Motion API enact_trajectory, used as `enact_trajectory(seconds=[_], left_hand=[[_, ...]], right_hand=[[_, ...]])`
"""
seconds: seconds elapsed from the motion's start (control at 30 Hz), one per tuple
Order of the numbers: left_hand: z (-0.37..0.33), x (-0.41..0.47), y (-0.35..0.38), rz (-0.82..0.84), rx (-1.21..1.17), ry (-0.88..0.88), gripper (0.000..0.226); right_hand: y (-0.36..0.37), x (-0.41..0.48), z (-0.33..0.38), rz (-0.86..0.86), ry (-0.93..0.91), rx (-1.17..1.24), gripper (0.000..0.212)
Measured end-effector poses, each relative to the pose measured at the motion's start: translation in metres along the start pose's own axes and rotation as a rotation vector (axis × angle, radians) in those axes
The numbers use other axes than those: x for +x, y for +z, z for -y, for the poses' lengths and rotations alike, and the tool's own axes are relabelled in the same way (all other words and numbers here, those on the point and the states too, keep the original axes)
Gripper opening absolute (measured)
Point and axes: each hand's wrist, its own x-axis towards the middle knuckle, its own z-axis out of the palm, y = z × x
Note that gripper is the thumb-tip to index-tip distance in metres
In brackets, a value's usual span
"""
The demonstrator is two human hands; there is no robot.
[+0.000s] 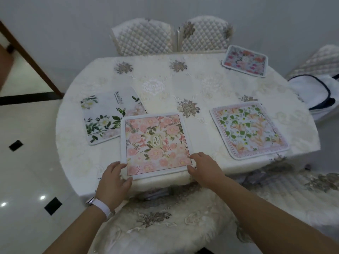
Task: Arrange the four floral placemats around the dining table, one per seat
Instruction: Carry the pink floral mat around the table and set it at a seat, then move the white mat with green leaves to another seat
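At six o'clock on the dining table, the left hand and right hand pinched the near corners of a pink floral placemat, seemingly thin, light and limp, best held at its edges

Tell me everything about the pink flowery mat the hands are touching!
The pink floral placemat is square with rounded corners, a pale border and a small gold oval label in the middle. It lies flat at the table's near edge, overlapping the white-flower placemat. The left hand and right hand touch its near corners.
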Motion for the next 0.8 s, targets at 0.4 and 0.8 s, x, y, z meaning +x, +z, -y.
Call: enact_trajectory(seconds=[0.4, 0.8], left_hand=[[-0.020, -0.079, -0.079, -0.105, 0.235, -0.013, 0.054], [0.069, -0.132, -0.147, -0.136, 0.383, -0.078, 0.064]], right_hand=[[-0.034, -0.021, 0.064, -0.183, -0.415, -0.068, 0.037], [-0.003, -0.032, 0.190, -0.045, -0.588, -0.138, 0.042]])
